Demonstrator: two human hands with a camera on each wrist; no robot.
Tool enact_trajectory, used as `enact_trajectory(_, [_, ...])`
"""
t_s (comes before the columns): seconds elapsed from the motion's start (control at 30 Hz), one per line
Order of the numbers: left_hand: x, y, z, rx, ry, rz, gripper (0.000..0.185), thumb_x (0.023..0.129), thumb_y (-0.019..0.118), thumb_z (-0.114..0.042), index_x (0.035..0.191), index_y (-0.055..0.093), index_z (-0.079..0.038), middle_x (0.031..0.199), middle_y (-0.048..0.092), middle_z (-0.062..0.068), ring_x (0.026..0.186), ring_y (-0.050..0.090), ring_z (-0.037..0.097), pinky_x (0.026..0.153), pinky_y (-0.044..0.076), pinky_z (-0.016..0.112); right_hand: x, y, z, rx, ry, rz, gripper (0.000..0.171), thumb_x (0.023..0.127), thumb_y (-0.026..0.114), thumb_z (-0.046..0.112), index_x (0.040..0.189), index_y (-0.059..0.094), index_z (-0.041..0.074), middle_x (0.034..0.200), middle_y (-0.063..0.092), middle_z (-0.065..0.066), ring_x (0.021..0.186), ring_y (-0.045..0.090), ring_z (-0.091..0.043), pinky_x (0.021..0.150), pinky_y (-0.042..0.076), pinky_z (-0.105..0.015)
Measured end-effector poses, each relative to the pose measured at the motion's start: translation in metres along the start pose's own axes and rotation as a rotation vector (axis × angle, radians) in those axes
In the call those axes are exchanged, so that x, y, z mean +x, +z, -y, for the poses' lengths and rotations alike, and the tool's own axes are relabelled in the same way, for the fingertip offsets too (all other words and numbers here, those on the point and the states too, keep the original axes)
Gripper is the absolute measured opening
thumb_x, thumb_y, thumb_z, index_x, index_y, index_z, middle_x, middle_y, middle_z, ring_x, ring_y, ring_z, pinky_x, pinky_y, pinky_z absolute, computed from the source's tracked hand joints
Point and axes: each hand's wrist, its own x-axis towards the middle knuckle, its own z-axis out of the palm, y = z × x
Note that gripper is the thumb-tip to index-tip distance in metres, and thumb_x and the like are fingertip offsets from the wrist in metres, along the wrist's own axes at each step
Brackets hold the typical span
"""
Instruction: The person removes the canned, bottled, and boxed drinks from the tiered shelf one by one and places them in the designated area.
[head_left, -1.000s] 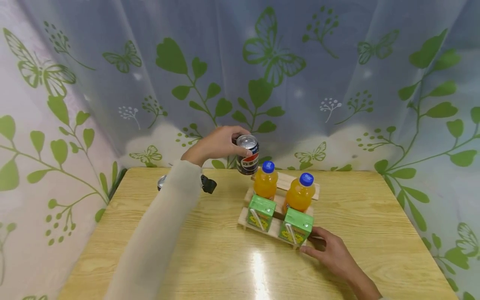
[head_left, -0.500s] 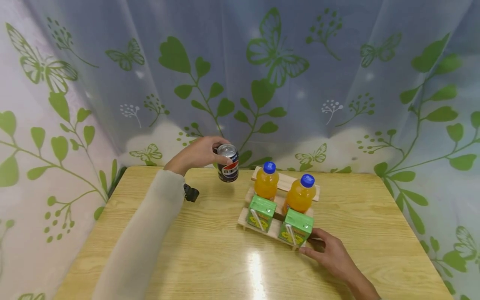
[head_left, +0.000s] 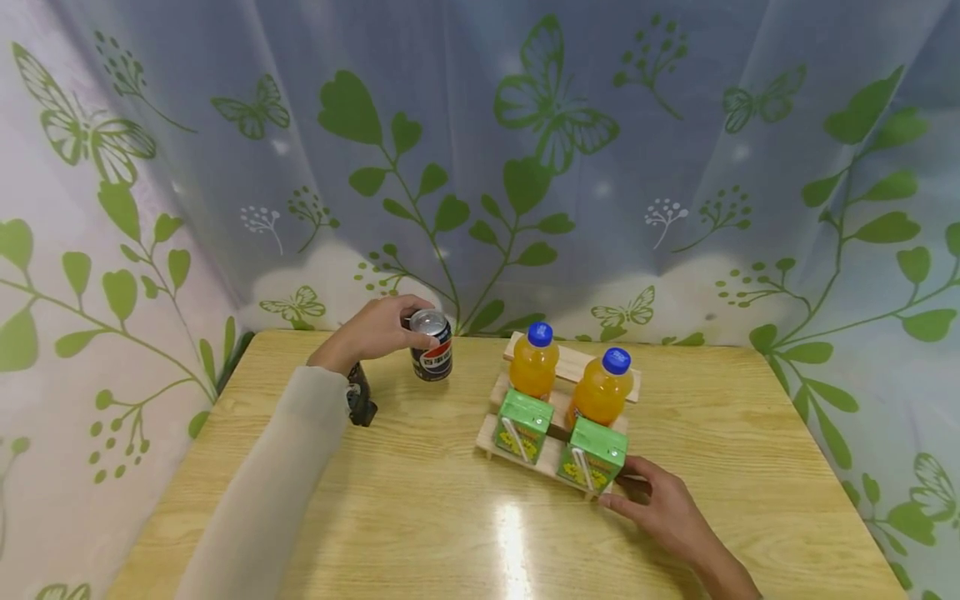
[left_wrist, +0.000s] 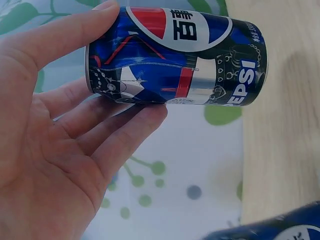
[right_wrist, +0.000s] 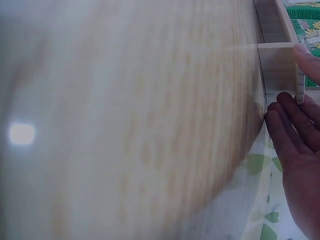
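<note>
My left hand (head_left: 377,329) grips a dark blue Pepsi can (head_left: 432,354) near its top, thumb on one side and fingers on the other. The can stands upright over the back of the table, its label facing out in the left wrist view (left_wrist: 175,60). With my right hand (head_left: 663,504) I hold the front right corner of a small stepped wooden rack (head_left: 486,435), thumb against its edge and fingers curled by its leg in the right wrist view. Two green juice boxes (head_left: 522,427) with straws occupy its front step. Behind them stand two orange juice bottles (head_left: 533,367) with blue caps.
Beside my left wrist is a black object (head_left: 362,400), partly hidden by the sleeve. Another blue can (left_wrist: 285,225) shows at the lower edge of the left wrist view. A leaf-patterned curtain (head_left: 420,167) hangs behind the wooden table (head_left: 420,500).
The left hand has carried the can left and down, from behind the rack to the table's back left. The right hand and the rack have stayed in place.
</note>
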Motion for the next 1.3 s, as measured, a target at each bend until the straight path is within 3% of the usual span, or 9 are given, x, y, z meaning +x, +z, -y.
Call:
enact_trajectory(0.3, [-0.013, 0.005, 0.016, -0.03, -0.036, 0.0, 0.067, 0.1, 0.081, -0.038, 0.157, 0.054, -0.014, 0.152, 0.064, 0.013, 0.137, 0.063, 0.035, 0.113, 0.053, 0.059, -0.002, 0.0, 0.0, 0.012, -0.023, 0.014, 0.064, 0.093, 0.089, 0.028, 0.143, 0.064, -0.003, 0.138, 0.071, -0.024, 0.12, 0.076, -0.037, 0.098, 0.065, -0.044])
enact_trajectory(0.67, [-0.022, 0.016, 0.031, 0.011, -0.068, -0.012, 0.065, 0.1, 0.081, -0.036, 0.155, 0.056, -0.012, 0.148, 0.066, 0.014, 0.132, 0.065, 0.035, 0.11, 0.054, 0.057, -0.002, 0.0, 0.002, 0.0, -0.013, 0.002, 0.064, 0.093, 0.09, 0.029, 0.142, 0.064, -0.003, 0.137, 0.072, -0.024, 0.12, 0.076, -0.038, 0.099, 0.065, -0.044])
enact_trajectory(0.9, [-0.027, 0.023, 0.036, 0.021, -0.073, -0.01, 0.066, 0.101, 0.079, -0.032, 0.158, 0.054, -0.008, 0.148, 0.066, 0.016, 0.128, 0.068, 0.035, 0.106, 0.056, 0.056, -0.002, 0.0, 0.001, -0.002, -0.011, 0.005, 0.065, 0.093, 0.09, 0.029, 0.143, 0.064, -0.004, 0.138, 0.071, -0.025, 0.121, 0.075, -0.038, 0.1, 0.065, -0.044])
enact_trajectory(1.3, [-0.028, 0.029, 0.04, 0.009, -0.077, -0.014, 0.069, 0.103, 0.078, -0.032, 0.16, 0.049, -0.007, 0.156, 0.059, 0.019, 0.137, 0.062, 0.039, 0.111, 0.054, 0.06, -0.002, 0.0, 0.0, -0.009, -0.025, -0.006, 0.064, 0.093, 0.089, 0.03, 0.142, 0.065, -0.003, 0.137, 0.072, -0.023, 0.122, 0.075, -0.037, 0.103, 0.063, -0.046])
